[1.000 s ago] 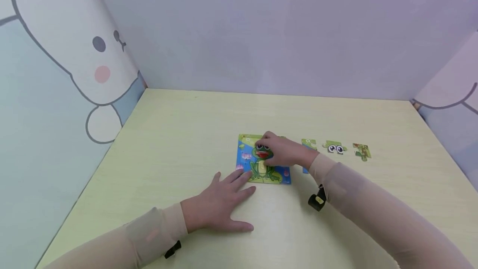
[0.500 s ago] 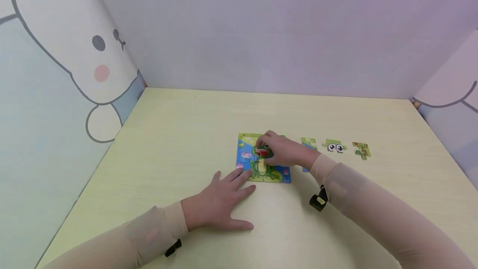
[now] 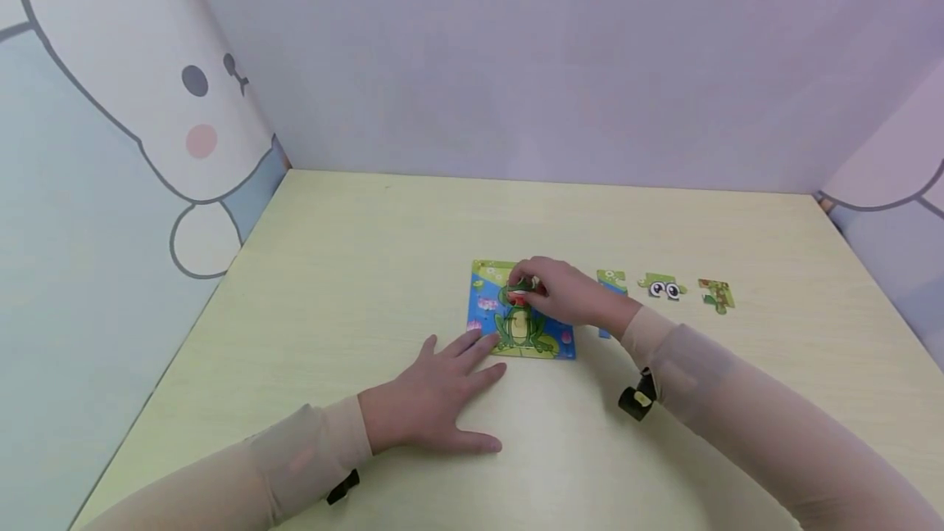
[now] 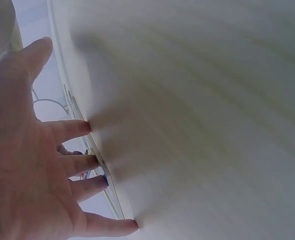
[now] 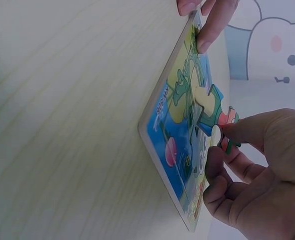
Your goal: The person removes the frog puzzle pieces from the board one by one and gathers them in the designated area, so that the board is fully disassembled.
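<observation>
A square frog jigsaw puzzle (image 3: 483,289) lies on the table in a thin tray. My right hand (image 3: 571,293) pinches a puzzle piece (image 5: 211,106) with the frog's red mouth between thumb and fingers, seen best in the right wrist view. The piece is tilted up, its lower end over the frog's body. My left hand (image 3: 442,396) is spread, fingers straight, with fingertips at the puzzle's near left corner and the thumb stretched out over the table. In the left wrist view its fingers (image 4: 82,166) reach the tray's edge.
To the right of the puzzle lie three loose pieces: a blue and green one (image 3: 612,279) partly behind my right wrist, one with frog eyes (image 3: 664,288), and a brown and green one (image 3: 717,295). Pale walls with cartoon drawings (image 3: 202,142) enclose the table (image 3: 354,269).
The frog-mouth piece has tipped up off the puzzle in my right hand, with thumb and fingers now closer together. My left hand has stayed in place.
</observation>
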Demonstrator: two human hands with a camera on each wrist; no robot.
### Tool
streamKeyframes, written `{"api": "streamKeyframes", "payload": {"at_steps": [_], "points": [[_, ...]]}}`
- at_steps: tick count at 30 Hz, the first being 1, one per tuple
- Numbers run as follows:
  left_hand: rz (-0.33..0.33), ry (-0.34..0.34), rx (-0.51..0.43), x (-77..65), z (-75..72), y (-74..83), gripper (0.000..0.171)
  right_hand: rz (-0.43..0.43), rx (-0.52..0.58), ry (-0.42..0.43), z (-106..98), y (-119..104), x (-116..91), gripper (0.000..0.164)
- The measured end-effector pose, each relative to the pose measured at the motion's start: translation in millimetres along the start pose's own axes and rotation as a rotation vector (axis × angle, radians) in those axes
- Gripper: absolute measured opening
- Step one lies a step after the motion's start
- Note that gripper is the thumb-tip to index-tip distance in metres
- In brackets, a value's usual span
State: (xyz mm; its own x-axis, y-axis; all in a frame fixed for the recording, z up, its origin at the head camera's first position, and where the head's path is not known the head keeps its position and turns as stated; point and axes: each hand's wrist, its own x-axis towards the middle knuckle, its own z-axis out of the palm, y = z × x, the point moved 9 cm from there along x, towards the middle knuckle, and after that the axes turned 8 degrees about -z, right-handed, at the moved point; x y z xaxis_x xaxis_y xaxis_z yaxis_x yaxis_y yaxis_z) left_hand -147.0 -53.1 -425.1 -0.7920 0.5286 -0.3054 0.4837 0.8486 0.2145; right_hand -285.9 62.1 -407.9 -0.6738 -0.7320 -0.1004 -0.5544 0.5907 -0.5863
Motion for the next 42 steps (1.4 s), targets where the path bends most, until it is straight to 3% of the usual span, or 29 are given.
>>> {"api": "streamKeyframes", "payload": {"at_steps": [9, 15, 23, 31, 37, 42], "points": [[-0.005, 0.001, 0.004, 0.6, 0.4, -0.1, 0.088, -0.011, 0.086, 0.016, -4.8, 1.6, -2.6, 0.023], [-0.004, -0.006, 0.007, 1.4, 1.9, 0.7, 0.089, 0.021, 0.121, 0.024, -18.6, 13.6, -17.5, 0.029], [-0.006, 0.005, 0.014, 0.4, 1.3, -0.5, 0.089, 0.042, 0.124, 0.019, -45.6, 39.3, -59.6, 0.032], [-0.01, 0.009, 0.014, 0.0, 3.5, -2.3, 0.09, 0.129, 0.088, 0.019, -68.8, 76.5, -111.9, 0.031], [-0.006, 0.016, 0.018, -0.1, 3.9, -2.2, 0.089, 0.189, 0.035, -0.001, -70.4, 108.8, -144.2, 0.033], [-0.01, 0.013, 0.024, 0.0, 3.8, -2.3, 0.089, 0.219, 0.031, 0.001, -64.7, 124.9, -156.3, 0.034]]}}
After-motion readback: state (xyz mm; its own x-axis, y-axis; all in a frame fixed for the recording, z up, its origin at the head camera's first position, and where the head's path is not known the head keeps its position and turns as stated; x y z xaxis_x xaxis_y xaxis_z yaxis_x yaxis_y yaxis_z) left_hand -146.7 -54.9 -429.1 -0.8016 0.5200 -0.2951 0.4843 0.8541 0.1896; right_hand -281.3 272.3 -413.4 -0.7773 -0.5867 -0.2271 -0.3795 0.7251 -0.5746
